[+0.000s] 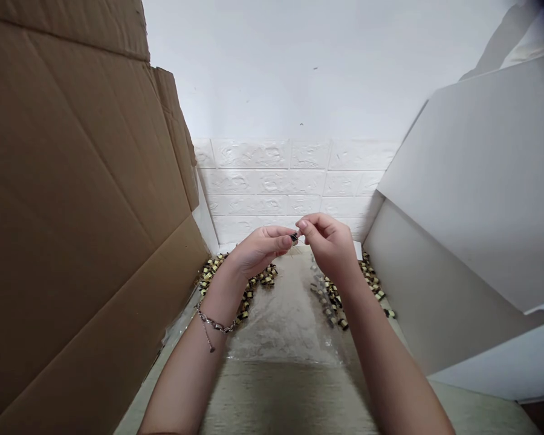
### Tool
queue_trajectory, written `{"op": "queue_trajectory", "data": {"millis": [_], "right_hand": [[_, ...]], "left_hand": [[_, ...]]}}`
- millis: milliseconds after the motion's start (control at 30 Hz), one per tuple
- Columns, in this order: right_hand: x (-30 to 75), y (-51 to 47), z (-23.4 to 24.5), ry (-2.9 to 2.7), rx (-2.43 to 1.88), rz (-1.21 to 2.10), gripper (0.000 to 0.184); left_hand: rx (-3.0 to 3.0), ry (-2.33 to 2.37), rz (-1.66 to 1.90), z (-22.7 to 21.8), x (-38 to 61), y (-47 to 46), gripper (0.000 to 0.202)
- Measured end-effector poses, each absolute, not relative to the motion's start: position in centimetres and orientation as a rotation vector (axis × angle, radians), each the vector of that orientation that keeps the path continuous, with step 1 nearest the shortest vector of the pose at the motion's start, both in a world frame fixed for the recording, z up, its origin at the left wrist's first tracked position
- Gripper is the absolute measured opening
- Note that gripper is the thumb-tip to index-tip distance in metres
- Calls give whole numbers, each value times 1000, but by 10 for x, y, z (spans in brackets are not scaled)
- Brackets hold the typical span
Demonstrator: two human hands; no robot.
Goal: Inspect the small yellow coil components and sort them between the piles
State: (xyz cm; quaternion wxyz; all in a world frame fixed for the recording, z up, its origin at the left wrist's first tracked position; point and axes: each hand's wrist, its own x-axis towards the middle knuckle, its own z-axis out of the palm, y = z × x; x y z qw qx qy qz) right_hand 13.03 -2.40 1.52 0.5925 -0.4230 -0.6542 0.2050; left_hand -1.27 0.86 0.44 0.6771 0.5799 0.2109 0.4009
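L hand (263,246): grip pinched on small part (294,238) above desk (276,399); R hand (330,240): fingertips bunched by its end, hold unclear. Prob. light, stiff, easily dropped; best held by sides.

1 head-worn camera looks from above the near side of the plastic sheet (281,329), fairly close, forward and down past the left hand (265,246) and right hand (330,240) to the brick-patterned wall (272,182) behind the sheet; its exact tilt is hard to judge.
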Motion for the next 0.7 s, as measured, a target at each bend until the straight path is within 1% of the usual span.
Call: {"op": "queue_trajectory", "data": {"millis": [467,700], "right_hand": [[131,-11,5,-1524,-989,546,20],[128,-12,6,-1515,-907,692,21]], "left_hand": [[1209,510,1020,3,-8,11,36],[1297,481,1031,6,-11,10,34]]}}
